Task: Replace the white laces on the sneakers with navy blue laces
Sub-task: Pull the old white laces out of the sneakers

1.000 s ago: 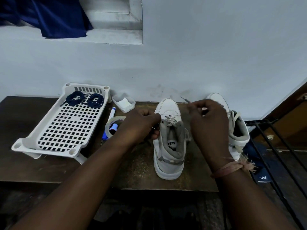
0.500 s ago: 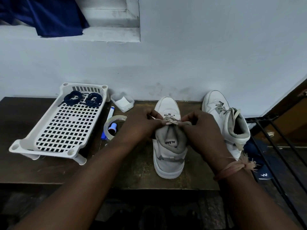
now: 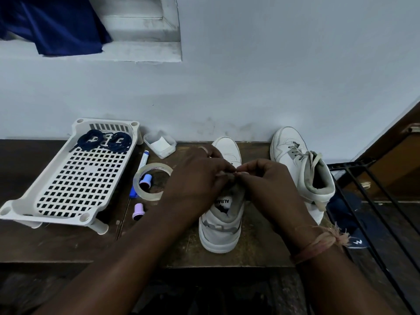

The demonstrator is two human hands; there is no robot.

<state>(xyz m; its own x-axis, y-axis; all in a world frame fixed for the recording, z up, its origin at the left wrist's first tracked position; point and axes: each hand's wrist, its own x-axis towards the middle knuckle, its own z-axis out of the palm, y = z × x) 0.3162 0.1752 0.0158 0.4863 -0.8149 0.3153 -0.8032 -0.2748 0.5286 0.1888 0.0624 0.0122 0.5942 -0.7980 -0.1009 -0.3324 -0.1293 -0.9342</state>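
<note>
The dark wooden table [image 3: 68,246] stands against a pale wall and carries all items. At its left sits a white perforated tray [image 3: 68,185], with two coiled navy blue laces [image 3: 104,140] at its far end, untouched. Beside the tray lie a tape roll [image 3: 151,184], a blue marker [image 3: 142,164], a small lilac cap [image 3: 138,211] and a clear tub [image 3: 160,145].

The near sneaker [image 3: 221,228] stands heel toward the viewer at table centre. The second sneaker [image 3: 304,173] stands just to its right, with its pale lace [image 3: 314,163] threaded and hanging loose at the collar.

Change noted: a second ago the right hand [image 3: 268,187] was raised clear of the shoe, apparently drawing lace out; half a second ago both hands had dropped to the tongue. Now they meet above the eyelets, closer together than before. Judgement: removal of the white lace from the near sneaker is in progress, working row by row; no navy lace has been fitted.

The left hand [image 3: 200,178] is curled, fingertips pinched together at the lace area. The right hand is likewise curled and pinching at the same point.

Obscured: both hands cover the eyelets and the lace itself, so what each pinches and how many rows remain cannot be confirmed.
</note>
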